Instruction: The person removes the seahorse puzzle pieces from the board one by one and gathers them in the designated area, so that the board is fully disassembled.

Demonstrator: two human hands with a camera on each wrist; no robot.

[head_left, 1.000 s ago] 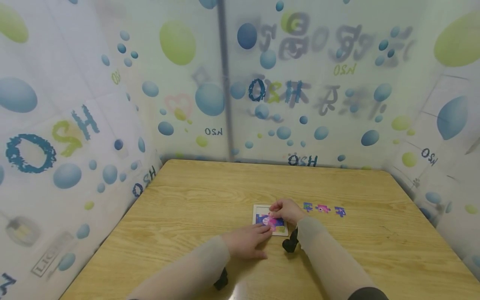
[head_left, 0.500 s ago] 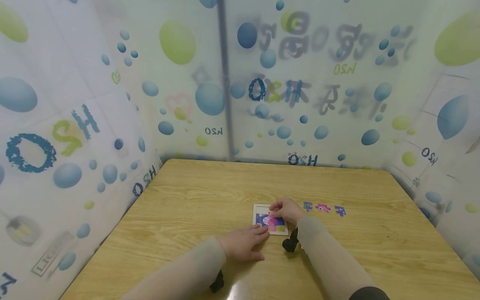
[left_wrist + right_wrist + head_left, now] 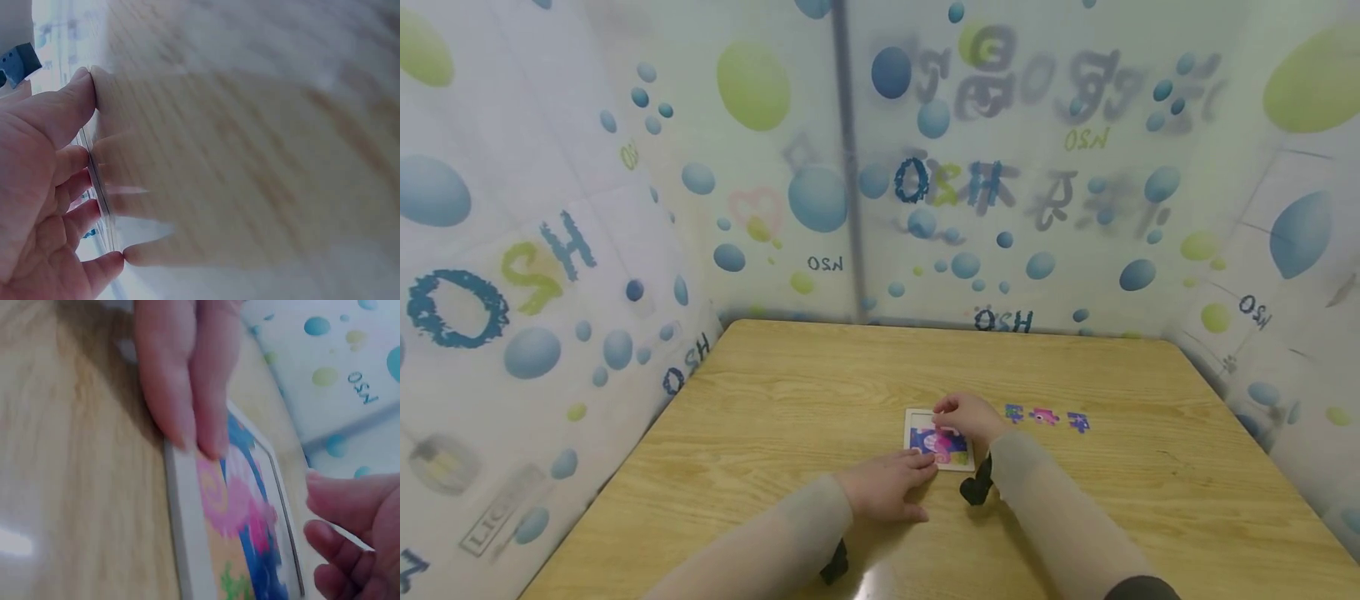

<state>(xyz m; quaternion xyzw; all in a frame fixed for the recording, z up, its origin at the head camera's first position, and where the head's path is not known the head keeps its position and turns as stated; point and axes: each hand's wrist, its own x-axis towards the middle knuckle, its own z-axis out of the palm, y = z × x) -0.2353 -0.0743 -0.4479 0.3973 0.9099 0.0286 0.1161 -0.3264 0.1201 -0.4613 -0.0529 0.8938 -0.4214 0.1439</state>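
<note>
A small white-framed jigsaw tray (image 3: 907, 425) lies on the table, its lower part filled with a pink and blue sea picture. My left hand (image 3: 883, 487) lies flat at the near left, with straight fingertips resting on the tray's near edge and picture. In the right wrist view, two left fingers (image 3: 209, 394) touch that white border. Just above the tray's far right part hovers my right hand (image 3: 972, 418), fingers loosely bent. Nothing shows between its fingertips in the right wrist view, where the picture (image 3: 234, 500) is visible beside them.
Three loose jigsaw pieces lie in a row right of the tray: a blue-green piece (image 3: 1014, 413), a pink piece with an eye (image 3: 1044, 417) and a blue-purple piece (image 3: 1078, 422). The wooden table (image 3: 760, 400) meets patterned curtain walls (image 3: 760, 208) at the back and sides.
My right hand has lifted slightly off the picture and shifted a little up and left. The left hand slid slightly left and toward me earlier, then stayed on the tray's edge.
</note>
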